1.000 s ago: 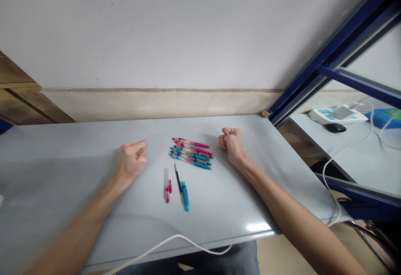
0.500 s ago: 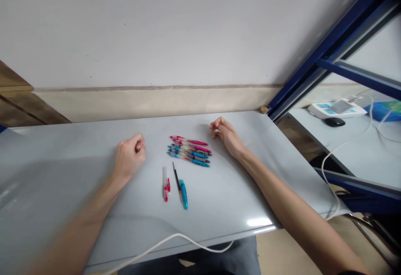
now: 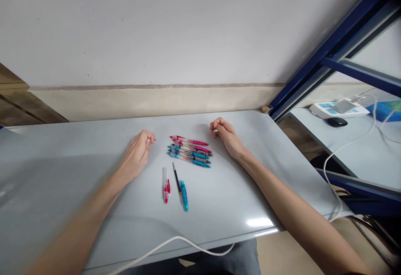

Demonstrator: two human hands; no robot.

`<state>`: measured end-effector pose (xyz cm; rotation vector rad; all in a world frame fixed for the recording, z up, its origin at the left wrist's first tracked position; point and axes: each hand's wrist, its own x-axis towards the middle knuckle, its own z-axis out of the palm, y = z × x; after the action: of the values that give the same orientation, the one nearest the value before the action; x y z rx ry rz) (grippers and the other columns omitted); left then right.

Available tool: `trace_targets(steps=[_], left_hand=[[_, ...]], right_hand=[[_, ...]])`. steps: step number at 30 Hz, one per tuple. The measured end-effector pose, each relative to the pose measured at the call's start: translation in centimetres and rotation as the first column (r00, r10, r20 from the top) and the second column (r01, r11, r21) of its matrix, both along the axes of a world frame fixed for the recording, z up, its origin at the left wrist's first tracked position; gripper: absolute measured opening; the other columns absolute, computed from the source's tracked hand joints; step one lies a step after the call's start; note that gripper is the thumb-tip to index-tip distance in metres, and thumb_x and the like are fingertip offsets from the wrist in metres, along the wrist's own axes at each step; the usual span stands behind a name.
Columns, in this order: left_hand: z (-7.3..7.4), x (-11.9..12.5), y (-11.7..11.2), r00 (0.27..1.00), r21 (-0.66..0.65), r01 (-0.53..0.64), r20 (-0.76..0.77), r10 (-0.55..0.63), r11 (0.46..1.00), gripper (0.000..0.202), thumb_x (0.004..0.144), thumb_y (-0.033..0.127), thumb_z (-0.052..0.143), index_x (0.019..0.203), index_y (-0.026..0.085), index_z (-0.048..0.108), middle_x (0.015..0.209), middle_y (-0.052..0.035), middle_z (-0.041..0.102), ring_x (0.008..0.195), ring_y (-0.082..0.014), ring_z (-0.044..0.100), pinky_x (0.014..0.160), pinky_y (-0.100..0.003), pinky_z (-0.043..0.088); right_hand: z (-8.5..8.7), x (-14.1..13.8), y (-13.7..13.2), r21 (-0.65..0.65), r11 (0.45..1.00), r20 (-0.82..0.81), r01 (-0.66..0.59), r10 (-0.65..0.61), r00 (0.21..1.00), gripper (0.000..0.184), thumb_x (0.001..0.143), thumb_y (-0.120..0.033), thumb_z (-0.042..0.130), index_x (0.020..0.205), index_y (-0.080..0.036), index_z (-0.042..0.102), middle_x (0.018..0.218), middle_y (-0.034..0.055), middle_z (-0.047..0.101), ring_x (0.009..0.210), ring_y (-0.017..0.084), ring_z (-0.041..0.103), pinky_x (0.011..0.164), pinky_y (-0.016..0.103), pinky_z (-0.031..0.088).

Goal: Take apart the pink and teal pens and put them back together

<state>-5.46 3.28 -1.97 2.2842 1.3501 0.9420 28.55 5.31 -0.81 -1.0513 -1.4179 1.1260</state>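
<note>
My left hand [image 3: 138, 154] rests on the grey table, left of the pens, its fingers curled together and nothing visible in them. On the far side of the pens, my right hand [image 3: 226, 136] lies on its edge; the fingers are loosely bent, apart from the thumb, and hold nothing. Between the hands is a row of several pens, with pink pens [image 3: 200, 143] at the back and blue pens [image 3: 201, 163] in front. Nearer me lie a clear pen part with a red clip [image 3: 166, 187], a dark ink refill [image 3: 177, 177] and a blue pen part [image 3: 184, 195].
A white cable [image 3: 175, 238] runs along the table's front edge [image 3: 219, 241]. To the right, past a blue frame [image 3: 354, 70], a second table holds a black mouse [image 3: 336, 122] and a white device [image 3: 326, 110]. A wall [image 3: 156, 36] stands behind.
My left hand has moved right and slightly up, closer to the pens, and turned a little. My right hand and the pens have stayed in place.
</note>
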Motion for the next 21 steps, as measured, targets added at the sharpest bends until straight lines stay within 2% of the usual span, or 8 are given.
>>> trace_targets(steps=[5,10,13,17,21], left_hand=[[0.0,-0.3,0.2,0.999,-0.032,0.000,0.040,0.001,1.000,0.015,0.104,0.023,0.029,0.101,0.022,0.043,0.103,-0.0055,0.056,0.094,-0.0179,0.055,0.090,-0.033,0.044],[1.0,0.0,-0.2,0.999,0.043,-0.040,0.002,0.040,0.998,0.013,0.101,0.022,0.041,0.106,0.022,0.052,0.106,-0.0050,0.062,0.102,-0.0205,0.059,0.098,-0.037,0.043],[1.6,0.3,-0.5,1.000,0.110,-0.009,-0.008,0.010,0.994,0.013,0.098,0.019,0.042,0.098,0.022,0.055,0.105,-0.0052,0.063,0.101,-0.0213,0.060,0.096,-0.038,0.044],[1.6,0.3,-0.7,0.997,0.121,0.035,-0.066,-0.027,0.992,0.022,0.097,0.012,0.042,0.092,0.022,0.061,0.110,-0.0061,0.065,0.104,-0.0217,0.060,0.094,-0.039,0.044],[1.3,0.1,-0.7,0.996,0.126,0.030,-0.089,-0.019,0.992,0.024,0.096,0.011,0.043,0.091,0.022,0.064,0.112,-0.0050,0.067,0.106,-0.0213,0.060,0.097,-0.039,0.043]], right_hand=[[0.1,-0.3,0.1,0.045,0.997,-0.034,0.067,-0.066,0.997,0.015,0.091,-0.036,0.061,0.091,-0.024,0.051,0.102,0.0043,0.067,0.084,0.016,0.058,0.073,0.029,0.047],[0.2,-0.4,0.1,0.067,0.991,-0.046,0.114,-0.111,0.993,0.016,0.087,-0.033,0.069,0.085,-0.023,0.055,0.089,0.0045,0.070,0.077,0.017,0.059,0.069,0.030,0.047],[0.1,-0.3,0.0,0.046,0.992,-0.041,0.114,-0.112,0.993,0.020,0.084,-0.032,0.072,0.081,-0.023,0.055,0.084,0.0044,0.072,0.072,0.016,0.059,0.068,0.031,0.047],[-0.2,-0.2,0.0,0.047,0.996,-0.046,0.076,-0.074,0.996,0.024,0.081,-0.031,0.073,0.073,-0.023,0.052,0.081,0.0044,0.073,0.070,0.016,0.059,0.067,0.032,0.047],[-0.2,-0.1,0.2,0.049,0.998,-0.077,0.045,-0.041,0.996,0.022,0.084,-0.031,0.071,0.077,-0.023,0.051,0.083,0.0040,0.072,0.070,0.016,0.058,0.066,0.031,0.046]])
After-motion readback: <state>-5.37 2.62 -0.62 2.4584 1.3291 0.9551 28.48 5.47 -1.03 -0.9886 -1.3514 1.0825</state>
